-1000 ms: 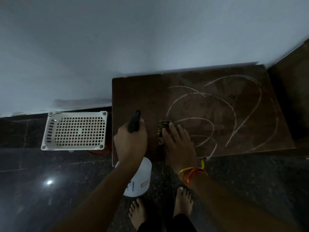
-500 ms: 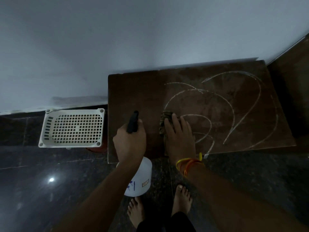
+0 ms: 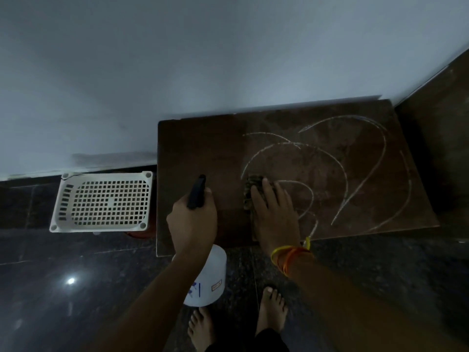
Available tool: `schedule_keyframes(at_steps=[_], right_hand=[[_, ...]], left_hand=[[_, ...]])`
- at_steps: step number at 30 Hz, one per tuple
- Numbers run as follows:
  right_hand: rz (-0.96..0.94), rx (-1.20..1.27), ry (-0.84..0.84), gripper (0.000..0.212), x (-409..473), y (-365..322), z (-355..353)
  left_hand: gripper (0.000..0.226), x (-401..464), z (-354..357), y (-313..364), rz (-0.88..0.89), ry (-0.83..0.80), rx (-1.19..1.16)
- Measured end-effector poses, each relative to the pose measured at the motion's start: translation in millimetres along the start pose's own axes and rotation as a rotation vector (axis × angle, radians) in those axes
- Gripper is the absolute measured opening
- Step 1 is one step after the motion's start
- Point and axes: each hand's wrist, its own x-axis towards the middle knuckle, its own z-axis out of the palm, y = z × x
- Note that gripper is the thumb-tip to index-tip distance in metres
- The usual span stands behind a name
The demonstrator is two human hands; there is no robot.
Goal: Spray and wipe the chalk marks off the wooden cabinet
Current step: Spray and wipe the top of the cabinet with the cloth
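Observation:
The dark wooden cabinet top (image 3: 203, 148) fills the middle of the head view, with curved white chalk marks (image 3: 365, 174) across its right half. My left hand (image 3: 193, 219) grips a spray bottle (image 3: 206, 278) by its black nozzle, the white body hanging below the cabinet's front edge. My right hand (image 3: 274, 214) presses flat on a dark patterned cloth (image 3: 251, 186) at the left end of the chalk marks. The cabinet's left part shows no chalk.
A white perforated plastic basket (image 3: 104, 201) sits upside down to the left of the cabinet, over something red. A pale wall runs behind. Dark polished floor (image 3: 63, 288) lies in front, with my bare feet (image 3: 271, 308) below. A darker wooden surface (image 3: 439, 138) stands at the right.
My right hand and the cloth have slid a little up and away from the front edge over the chalk lines. My left hand still holds the bottle in about the same place.

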Motion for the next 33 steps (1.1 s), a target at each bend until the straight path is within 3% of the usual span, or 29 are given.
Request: schedule_keyframes(at_steps=[4, 9, 15, 20, 26, 33], right_hand=[[0.037, 0.029, -0.021, 0.06, -7, 4, -1], [0.015, -0.001, -0.034, 0.074, -40, 28, -5], [0.225, 0.011, 0.001, 0.065, -38, 15, -4], [0.042, 0.019, 0.004, 0.052, -38, 0, 5], [0.062, 0.013, 0.048, 0.051, 46, 3, 4], [0.004, 0.011, 0.002, 0.055, 15, -7, 7]], left_hand=[[0.029, -2, 2, 1, -0.001, -0.007, 0.008], [0.029, -5, 2, 7, -0.012, -0.034, 0.009], [0.027, 2, 6, 6, -0.008, -0.028, -0.002], [0.026, 5, 12, 9, -0.046, -0.047, -0.02], [0.029, 15, 14, 17, -0.06, 0.008, -0.008], [0.028, 29, 17, 37, -0.095, 0.013, -0.04]])
